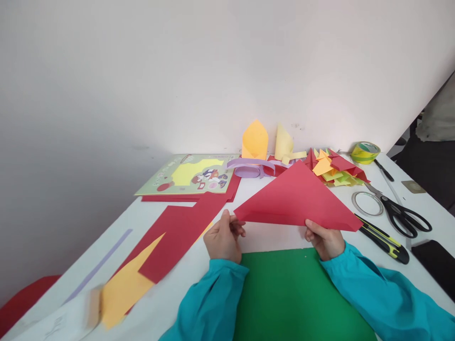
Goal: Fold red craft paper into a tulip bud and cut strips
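Note:
A red paper triangle (pixel 298 199) is held up in front of me, its peak pointing away and its long edge towards me. My left hand (pixel 223 234) is closed at its left corner, thumb and fingers pinching the tip. Further right, my right hand (pixel 324 239) grips the long edge, thumb on top and fingers beneath. Below both hands lies a green sheet (pixel 284 289), partly covered by my sleeves.
Left are red paper pieces (pixel 185 232), an orange piece (pixel 128 289) and a paper pad (pixel 185 177). Behind stand an orange paper roll (pixel 255 141) and folded paper scraps (pixel 334 168). Right lie scissors (pixel 403 215), a utility knife (pixel 386 241) and a tape roll (pixel 367 203).

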Demonstrator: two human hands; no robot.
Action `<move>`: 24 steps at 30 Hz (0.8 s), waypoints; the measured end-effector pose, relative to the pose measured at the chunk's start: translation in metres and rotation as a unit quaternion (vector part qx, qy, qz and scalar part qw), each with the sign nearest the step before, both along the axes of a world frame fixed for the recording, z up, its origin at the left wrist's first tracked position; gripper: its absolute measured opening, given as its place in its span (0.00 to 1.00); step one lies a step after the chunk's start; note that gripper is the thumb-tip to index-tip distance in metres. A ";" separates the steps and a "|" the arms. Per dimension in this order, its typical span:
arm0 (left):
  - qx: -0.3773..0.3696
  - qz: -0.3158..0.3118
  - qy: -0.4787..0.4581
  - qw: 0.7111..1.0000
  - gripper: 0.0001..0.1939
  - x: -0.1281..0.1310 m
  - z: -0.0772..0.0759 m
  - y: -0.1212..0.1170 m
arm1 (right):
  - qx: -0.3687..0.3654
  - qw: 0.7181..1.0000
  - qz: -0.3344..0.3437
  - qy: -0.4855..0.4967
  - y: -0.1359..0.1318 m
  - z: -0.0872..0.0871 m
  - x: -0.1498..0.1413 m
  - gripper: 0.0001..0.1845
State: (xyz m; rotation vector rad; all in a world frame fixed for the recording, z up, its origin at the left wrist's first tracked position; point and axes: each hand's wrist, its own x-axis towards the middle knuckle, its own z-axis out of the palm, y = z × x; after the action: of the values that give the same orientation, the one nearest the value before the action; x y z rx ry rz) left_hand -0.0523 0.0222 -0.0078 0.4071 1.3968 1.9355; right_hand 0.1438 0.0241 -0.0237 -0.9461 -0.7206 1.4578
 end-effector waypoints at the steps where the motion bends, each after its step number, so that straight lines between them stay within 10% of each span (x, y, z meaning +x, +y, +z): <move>1: 0.003 0.002 -0.003 1.000 0.16 -0.002 0.000 0.000 | -0.002 1.000 -0.006 0.003 0.001 0.001 0.000 0.16; 11: 0.014 -0.323 0.061 0.944 0.14 0.035 -0.004 -0.027 | -0.021 0.997 0.071 -0.020 -0.007 0.007 0.001 0.16; 24: -0.040 -0.361 0.382 0.850 0.19 0.049 0.007 -0.041 | 0.102 0.963 0.129 -0.212 -0.020 0.012 -0.003 0.18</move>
State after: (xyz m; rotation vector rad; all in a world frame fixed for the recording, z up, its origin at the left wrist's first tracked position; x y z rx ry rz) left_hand -0.0032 -0.0188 -0.0006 1.5399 1.4541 1.0952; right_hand 0.1404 0.0045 -0.0118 -1.0420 -1.3258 1.3810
